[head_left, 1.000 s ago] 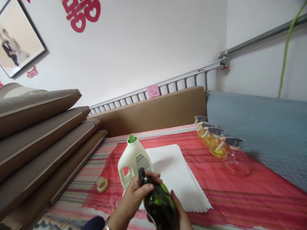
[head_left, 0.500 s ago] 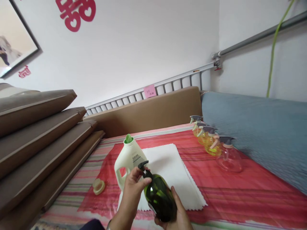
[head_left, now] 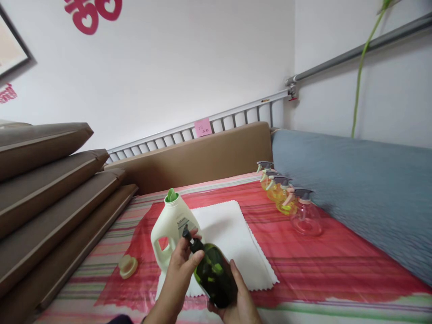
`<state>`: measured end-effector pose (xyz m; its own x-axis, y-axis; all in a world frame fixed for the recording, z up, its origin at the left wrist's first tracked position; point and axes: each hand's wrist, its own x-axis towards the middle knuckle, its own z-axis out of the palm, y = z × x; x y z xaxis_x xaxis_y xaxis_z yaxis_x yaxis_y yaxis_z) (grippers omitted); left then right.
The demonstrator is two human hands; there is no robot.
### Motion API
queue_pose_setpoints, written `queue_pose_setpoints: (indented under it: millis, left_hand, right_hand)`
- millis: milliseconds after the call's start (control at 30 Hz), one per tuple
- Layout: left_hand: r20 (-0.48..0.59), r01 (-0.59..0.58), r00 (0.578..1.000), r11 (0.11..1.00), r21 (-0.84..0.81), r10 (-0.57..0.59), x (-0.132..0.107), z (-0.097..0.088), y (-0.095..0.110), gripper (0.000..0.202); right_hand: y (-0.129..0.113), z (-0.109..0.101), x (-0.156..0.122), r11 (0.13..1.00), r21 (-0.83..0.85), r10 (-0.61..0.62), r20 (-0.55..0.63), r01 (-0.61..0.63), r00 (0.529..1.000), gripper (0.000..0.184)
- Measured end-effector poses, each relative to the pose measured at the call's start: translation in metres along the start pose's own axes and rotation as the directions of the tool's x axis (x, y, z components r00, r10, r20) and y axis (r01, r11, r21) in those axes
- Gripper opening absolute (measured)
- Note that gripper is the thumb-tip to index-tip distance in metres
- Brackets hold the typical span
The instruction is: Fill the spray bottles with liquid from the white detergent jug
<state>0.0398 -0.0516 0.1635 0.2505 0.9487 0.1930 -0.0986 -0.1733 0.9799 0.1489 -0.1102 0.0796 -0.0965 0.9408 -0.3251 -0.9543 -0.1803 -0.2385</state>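
A dark green pump bottle (head_left: 216, 274) is tilted to the left between my two hands, its black pump head (head_left: 187, 234) toward the upper left. My left hand (head_left: 184, 258) is closed around the pump's collar, thumb in front. Lower down, my right hand (head_left: 238, 297) wraps the base and right side of the bottle; some of its fingers are hidden behind it. Just behind my left hand stands a pale green detergent jug (head_left: 175, 216), uncapped, with a green spout showing in its mouth. Under these lies a white cloth (head_left: 232, 229) with a scalloped edge.
A pale cap (head_left: 128, 266) lies left of the jug. Several spray bottles (head_left: 305, 218) stand in a row at the right, beside a blue-covered cushion (head_left: 354, 180). Brown cushions (head_left: 50, 193) are stacked at the left. A radiator (head_left: 229, 122) runs along the back wall.
The whole view has shifted, so everything sits further left. Both hands keep their hold on the pump bottle, and the pump head has turned slightly.
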Motion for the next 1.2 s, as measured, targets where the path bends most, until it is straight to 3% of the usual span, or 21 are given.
queue_pose_setpoints:
  millis: [100,300,467,633,700,833,900,1033,1200]
  left_hand:
    - [0.117,0.071,0.991,0.994,-0.081,-0.061,0.0,-0.001,0.002,0.048]
    - [-0.058,0.012,0.998,0.999,0.034,-0.009,0.005,-0.004,-0.003,0.046]
    - [0.115,0.049,0.993,0.997,-0.062,-0.041,0.001,-0.004,-0.002,0.046]
    - [-0.053,-0.032,0.998,0.991,0.132,0.039,0.003,-0.006,-0.005,0.04]
    - [0.0,-0.041,0.999,0.992,0.12,0.042,0.0,-0.005,-0.002,0.045]
    - [0.167,0.053,0.985,0.998,-0.036,-0.047,-0.003,-0.006,0.002,0.046]
    - [0.107,0.034,0.994,0.999,-0.011,-0.033,0.0,-0.006,0.001,0.04]
    - [-0.154,-0.091,0.982,0.988,0.125,0.11,0.005,-0.005,0.002,0.031]
    - [-0.337,-0.182,0.929,0.981,-0.062,0.151,0.012,-0.019,0.027,0.033]
  right_hand:
    - [-0.003,0.0,-0.001,1.0,-0.005,0.027,-0.019,-0.027,0.999,0.045]
    - [-0.003,0.002,-0.004,1.0,-0.023,0.005,-0.037,-0.006,0.999,0.041]
    - [-0.003,0.002,-0.004,0.999,-0.047,-0.006,-0.029,0.005,1.0,0.044]
    - [-0.002,0.003,-0.005,0.997,-0.073,-0.014,-0.019,0.012,1.0,0.044]
    - [-0.003,0.004,-0.006,0.997,-0.071,-0.015,-0.036,0.013,0.999,0.043]
    - [-0.006,0.007,-0.009,0.998,-0.059,-0.028,-0.042,0.025,0.999,0.042]
    - [-0.006,0.008,-0.009,0.998,-0.063,-0.031,-0.032,0.028,0.999,0.042]
    - [-0.003,0.008,-0.009,0.997,-0.078,-0.017,-0.057,0.012,0.998,0.042]
    - [-0.003,0.002,-0.007,0.996,-0.083,0.004,-0.084,-0.011,0.996,0.04]
